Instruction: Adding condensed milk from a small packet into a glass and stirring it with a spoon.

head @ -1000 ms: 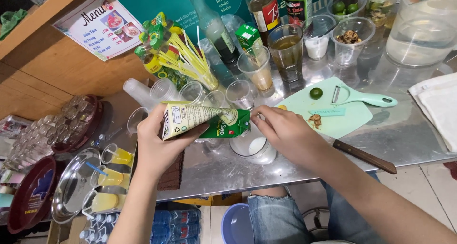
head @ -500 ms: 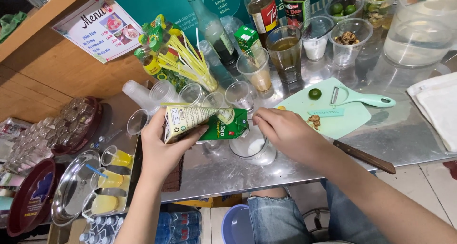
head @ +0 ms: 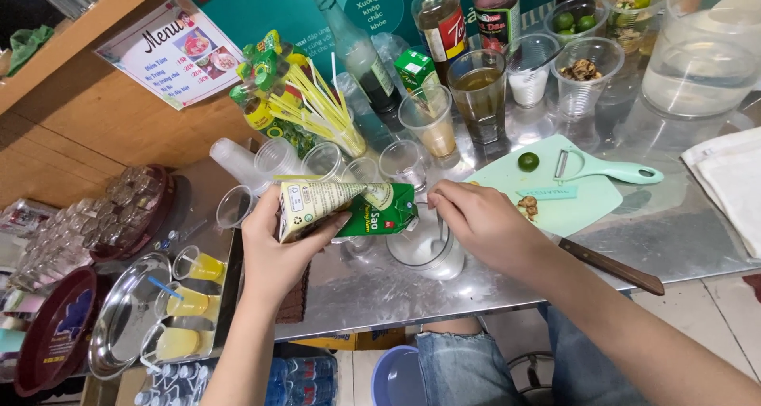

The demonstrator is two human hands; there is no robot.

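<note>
Head view: looking down at a shiny metal counter [head: 682,240] full of cups and bottles.
Left hand [head: 281,251]: squeezing shut around the back end of a green and cream carton [head: 345,208], in the middle of the frame.
Right hand [head: 476,220]: sitting just right of the carton, fingers pinching together at its green tip; what they are gripping is too small to tell.
Carton: lying on its side, long way going left to right, green end pointing at the right hand.
Glass [head: 424,247]: standing just below the green tip and partly under the right hand, with something white inside.
Nearer hand: both hands are touching the carton, left at the back, right at the front.
Cutting board [head: 571,204]: lying right of the hands, pale green, carrying a small lime [head: 529,162] and a peeler [head: 606,168].
Knife [head: 610,267]: resting at the lower right, near the right arm.
Straws [head: 321,109]: standing in a yellow bunch above the carton.
</note>
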